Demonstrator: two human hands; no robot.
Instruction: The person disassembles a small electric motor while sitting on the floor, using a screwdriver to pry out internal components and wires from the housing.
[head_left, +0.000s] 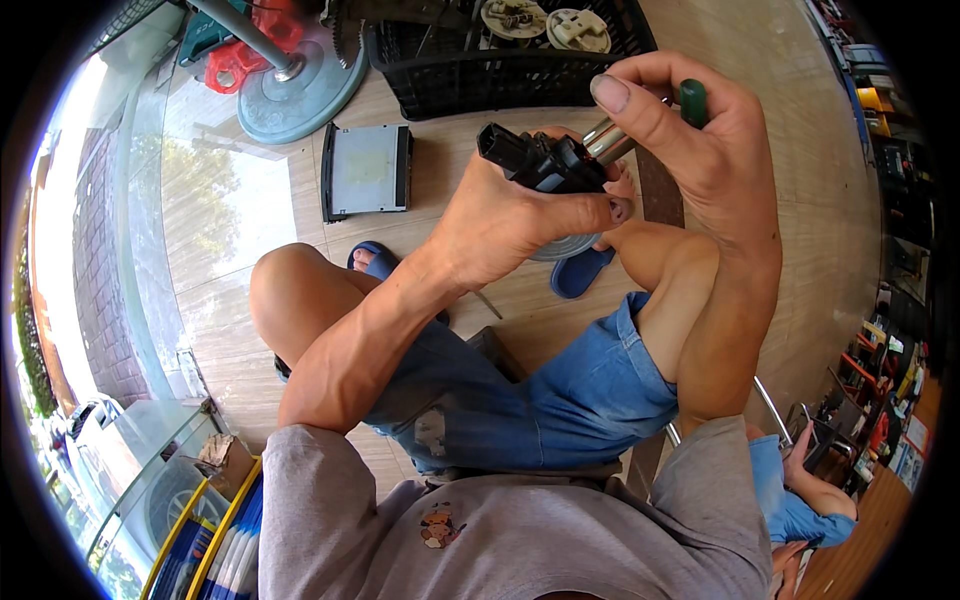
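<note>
The left hand (pixel 505 215) grips a black part (pixel 548 163), upper centre. A metal tube (pixel 607 141) slants from it up-right, pinched by the right hand (pixel 712 145).

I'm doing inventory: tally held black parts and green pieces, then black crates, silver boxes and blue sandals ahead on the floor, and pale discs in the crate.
Black part: 1
Green piece: 1
Crate: 1
Silver box: 1
Sandals: 2
Discs: 2
Total: 8
</note>
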